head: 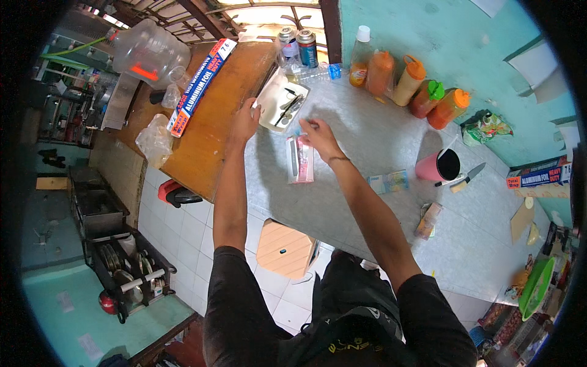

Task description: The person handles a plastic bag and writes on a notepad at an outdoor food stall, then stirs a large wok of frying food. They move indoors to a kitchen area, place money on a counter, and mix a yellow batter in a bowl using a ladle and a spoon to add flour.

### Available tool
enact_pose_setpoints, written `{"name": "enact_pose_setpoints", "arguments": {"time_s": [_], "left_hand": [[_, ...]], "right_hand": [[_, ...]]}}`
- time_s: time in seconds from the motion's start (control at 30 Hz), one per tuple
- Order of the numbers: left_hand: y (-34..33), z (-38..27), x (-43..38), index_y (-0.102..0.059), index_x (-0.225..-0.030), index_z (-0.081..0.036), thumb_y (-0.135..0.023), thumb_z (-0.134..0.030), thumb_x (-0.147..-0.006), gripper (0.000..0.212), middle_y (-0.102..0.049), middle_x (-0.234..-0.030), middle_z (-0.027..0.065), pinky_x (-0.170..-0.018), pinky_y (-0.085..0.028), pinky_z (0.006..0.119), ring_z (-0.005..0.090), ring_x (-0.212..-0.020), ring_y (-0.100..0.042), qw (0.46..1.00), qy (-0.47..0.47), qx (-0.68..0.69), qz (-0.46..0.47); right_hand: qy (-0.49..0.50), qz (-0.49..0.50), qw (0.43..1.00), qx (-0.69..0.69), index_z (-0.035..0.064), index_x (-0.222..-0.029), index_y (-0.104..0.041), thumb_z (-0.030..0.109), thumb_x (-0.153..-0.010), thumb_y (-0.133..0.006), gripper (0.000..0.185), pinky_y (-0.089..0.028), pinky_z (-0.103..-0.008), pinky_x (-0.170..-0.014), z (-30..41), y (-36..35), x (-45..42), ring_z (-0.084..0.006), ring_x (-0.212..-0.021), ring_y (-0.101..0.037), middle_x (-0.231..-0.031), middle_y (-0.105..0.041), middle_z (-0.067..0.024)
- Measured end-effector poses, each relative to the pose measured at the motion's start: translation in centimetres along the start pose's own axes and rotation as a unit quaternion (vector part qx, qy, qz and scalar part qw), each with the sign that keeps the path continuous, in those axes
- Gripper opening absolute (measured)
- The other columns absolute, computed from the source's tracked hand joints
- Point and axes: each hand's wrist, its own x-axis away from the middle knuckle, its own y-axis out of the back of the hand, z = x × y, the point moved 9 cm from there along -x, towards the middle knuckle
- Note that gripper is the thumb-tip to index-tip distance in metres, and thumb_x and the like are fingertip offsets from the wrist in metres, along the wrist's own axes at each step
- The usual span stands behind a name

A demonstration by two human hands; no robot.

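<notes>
A white plastic container [270,98] leans tilted near the wooden tabletop's edge, with coins, a pen and other small items inside. My left hand [249,121] grips its near left rim, the thumb over the edge. My right hand [319,139] hovers beside the container's lower right corner, fingers bent and slightly blurred; whether something small is between them is unclear. Just below that hand lies a stack of pinkish banknotes [301,160] on the grey table [335,197]. Bluish banknotes [388,182] rest to the right of my forearm, and a folded bundle of notes [429,221] lies farther right.
Sauce bottles [379,73] line the turquoise wall. A pink cup [435,166] stands near a knife [468,177]. Butane cans [306,48] and a plastic bottle [318,72] are behind the container. An aluminum foil box [202,87] lies on the wooden table [202,158]. Below is a stool [285,247].
</notes>
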Motion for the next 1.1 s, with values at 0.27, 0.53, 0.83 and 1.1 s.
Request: {"name": "enact_pose_setpoints", "arguments": {"time_s": [0.27,0.53,0.83,1.1], "left_hand": [[-0.9,-5.2,5.6,-0.049,-0.107,0.002,-0.05,-0.01,-0.08,0.029,-0.051,-0.108,0.0211,-0.088,-0.036,0.04,0.0346,-0.103,-0.047,0.964,-0.166,0.018,-0.206],[-20.0,-24.6,21.7,-0.047,-0.108,0.001,-0.055,-0.01,-0.079,0.032,-0.045,-0.114,0.0177,-0.093,-0.032,0.043,0.0348,-0.108,-0.04,0.951,-0.274,0.123,0.08],[-28.2,-25.9,23.4,-0.038,-0.118,0.0,-0.057,-0.017,-0.078,0.047,-0.046,-0.112,0.0188,-0.088,-0.036,0.044,0.0367,-0.107,-0.044,0.964,-0.05,-0.008,0.262],[-32.3,-23.6,28.6,-0.046,-0.106,0.002,-0.047,-0.008,-0.081,0.027,-0.054,-0.098,0.0193,-0.078,-0.041,0.037,0.0322,-0.093,-0.053,0.912,-0.017,0.301,0.277]], "right_hand": [[0.015,0.104,0.99,0.099,0.0016,-0.101,-0.05,0.027,-0.088,-0.048,0.028,-0.048,-0.025,-0.063,-3.3,6.8,9.2,-0.0131,-0.072,-0.058,-0.09,-0.056,-0.006],[0.018,-0.439,0.805,0.399,0.0039,-0.105,-0.051,0.025,-0.079,-0.059,0.035,-0.043,-0.0374,-0.075,-6.1,36.8,32.2,-0.0247,-0.093,-0.052,-0.101,-0.053,-0.0138],[-0.178,-0.447,0.686,0.545,0.0026,-0.114,-0.045,0.039,-0.069,-0.066,0.062,-0.039,-0.0444,-0.084,-7.8,39.9,28.9,-0.0366,-0.1,-0.046,-0.106,-0.049,-0.0146],[0.021,-0.325,0.945,-0.025,-0.0008,-0.113,-0.045,0.018,-0.079,-0.056,0.041,-0.045,-0.0364,-0.073,-8.2,36.5,29.7,-0.0293,-0.082,-0.057,-0.096,-0.058,-0.0164]]}}
